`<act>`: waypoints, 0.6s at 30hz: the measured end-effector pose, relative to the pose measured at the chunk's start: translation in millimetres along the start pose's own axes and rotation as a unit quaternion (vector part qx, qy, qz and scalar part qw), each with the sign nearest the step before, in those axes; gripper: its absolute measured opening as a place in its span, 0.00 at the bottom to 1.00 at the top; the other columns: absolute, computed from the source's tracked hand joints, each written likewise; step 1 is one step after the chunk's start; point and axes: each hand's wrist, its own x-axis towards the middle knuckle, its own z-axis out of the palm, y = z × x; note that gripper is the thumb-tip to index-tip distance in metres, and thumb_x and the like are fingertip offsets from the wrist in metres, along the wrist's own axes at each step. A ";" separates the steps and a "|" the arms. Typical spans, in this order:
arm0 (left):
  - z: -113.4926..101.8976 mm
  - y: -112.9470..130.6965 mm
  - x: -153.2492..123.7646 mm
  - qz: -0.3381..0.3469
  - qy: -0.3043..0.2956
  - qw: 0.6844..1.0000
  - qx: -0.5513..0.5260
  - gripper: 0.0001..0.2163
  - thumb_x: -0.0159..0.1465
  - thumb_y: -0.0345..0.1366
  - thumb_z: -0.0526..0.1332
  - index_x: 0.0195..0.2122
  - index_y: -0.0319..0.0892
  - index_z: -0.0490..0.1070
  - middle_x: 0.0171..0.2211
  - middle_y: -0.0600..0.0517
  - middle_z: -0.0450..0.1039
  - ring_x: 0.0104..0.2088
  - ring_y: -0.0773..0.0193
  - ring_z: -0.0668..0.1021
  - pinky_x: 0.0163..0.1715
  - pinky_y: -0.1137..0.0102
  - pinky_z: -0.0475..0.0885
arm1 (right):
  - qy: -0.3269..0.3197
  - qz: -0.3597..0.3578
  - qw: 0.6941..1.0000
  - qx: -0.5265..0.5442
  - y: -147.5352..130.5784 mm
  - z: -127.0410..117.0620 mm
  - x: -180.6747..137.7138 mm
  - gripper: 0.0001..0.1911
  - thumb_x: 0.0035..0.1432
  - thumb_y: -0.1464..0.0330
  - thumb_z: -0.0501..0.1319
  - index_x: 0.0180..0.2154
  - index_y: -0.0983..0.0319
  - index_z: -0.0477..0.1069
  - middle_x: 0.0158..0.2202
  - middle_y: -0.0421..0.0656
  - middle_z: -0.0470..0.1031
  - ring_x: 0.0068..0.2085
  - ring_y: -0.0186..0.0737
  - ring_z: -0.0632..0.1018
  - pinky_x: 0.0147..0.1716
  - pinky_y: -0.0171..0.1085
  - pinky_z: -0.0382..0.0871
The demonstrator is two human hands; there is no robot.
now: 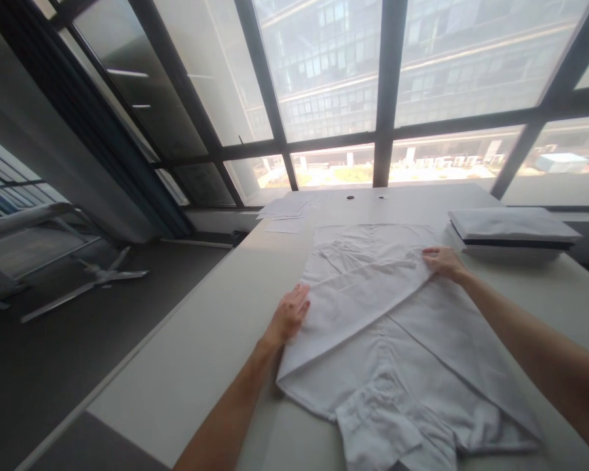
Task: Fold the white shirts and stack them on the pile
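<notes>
A white shirt (363,327) lies spread on the white table (191,353), with one part folded slantwise across it. Creases run through the folded layer, and the end nearest me is bunched up. At the shirt's left edge, my left hand (290,313) rests with its fingers stretched out on the cloth. My right hand (442,261) pinches the fabric near the upper right corner of the fold, thumb and fingers closed. Its fingertips are partly hidden by the hand itself.
Folded white cloths (513,226) with a dark layer between them are stacked at the right. Several paper sheets (285,210) lie at the table's far left corner. A chair (44,248) stands on the floor at left. Large windows (334,78) rise behind the table.
</notes>
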 end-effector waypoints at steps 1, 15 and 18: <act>3.2 3.7 -2.5 0.006 -0.032 0.999 0.025 0.24 0.73 0.44 0.47 0.68 0.43 0.59 0.69 0.47 0.57 0.70 0.53 0.56 0.68 0.51 0.52 | -0.011 0.002 1.000 -0.007 -1.3 -1.2 -1.0 0.18 0.46 0.65 0.65 0.38 0.68 0.81 0.18 0.42 0.73 0.24 0.43 0.75 0.27 0.38 0.66; -13.1 40.1 -57.6 0.085 -0.110 0.987 0.079 0.25 0.74 0.47 0.49 0.71 0.52 0.53 0.72 0.48 0.49 0.72 0.51 0.50 0.68 0.47 0.50 | 0.084 -0.096 0.991 0.041 -29.5 -3.2 -4.5 0.17 0.58 0.66 0.58 0.45 0.66 0.79 0.50 0.55 0.79 0.51 0.49 0.76 0.52 0.43 0.67; -8.3 38.5 -66.9 0.078 -0.107 0.987 0.089 0.25 0.73 0.49 0.49 0.71 0.55 0.53 0.72 0.51 0.48 0.72 0.52 0.49 0.68 0.47 0.49 | 0.077 -0.047 0.996 0.003 -17.3 9.6 -9.9 0.11 0.54 0.69 0.60 0.33 0.67 0.80 0.41 0.61 0.79 0.48 0.57 0.75 0.48 0.50 0.66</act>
